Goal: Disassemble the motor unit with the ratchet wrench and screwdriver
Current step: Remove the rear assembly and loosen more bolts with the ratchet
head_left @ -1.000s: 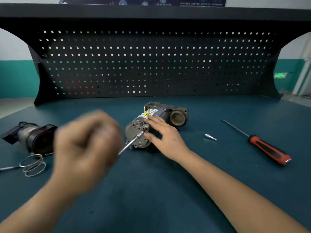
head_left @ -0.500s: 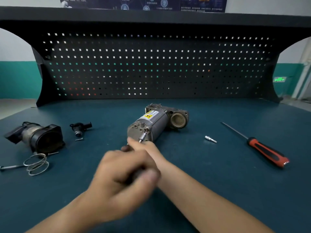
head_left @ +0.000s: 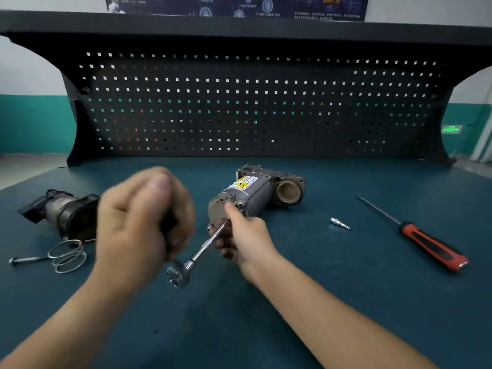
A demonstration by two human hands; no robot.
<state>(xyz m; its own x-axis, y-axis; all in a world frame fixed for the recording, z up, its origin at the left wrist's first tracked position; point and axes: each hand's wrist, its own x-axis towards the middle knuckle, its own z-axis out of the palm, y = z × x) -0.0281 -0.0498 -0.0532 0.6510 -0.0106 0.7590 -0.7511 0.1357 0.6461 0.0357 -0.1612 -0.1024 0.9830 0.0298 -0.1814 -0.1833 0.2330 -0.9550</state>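
Observation:
The grey motor unit (head_left: 255, 191) lies on its side mid-bench, its round end plate facing me and a yellow warning label on top. A ratchet wrench (head_left: 179, 274) with a long silver extension bar (head_left: 210, 245) reaches up to the lower edge of that end plate. My left hand (head_left: 143, 222), blurred by motion, is closed around the wrench's dark handle just left of the motor. My right hand (head_left: 241, 235) grips the extension bar close to the end plate, its index finger resting on the plate. The red-and-black screwdriver (head_left: 431, 246) lies untouched to the right.
A small silver bit (head_left: 339, 223) lies between motor and screwdriver. At the left sit a removed dark housing (head_left: 64, 214), wire rings (head_left: 66, 255) and a long bolt (head_left: 26, 259). A black pegboard (head_left: 253, 107) walls off the back of the green bench (head_left: 346, 302).
My left hand swung from the left to the centre over my right hand, and is now back up at the left with the wrench handle. The motor has not moved.

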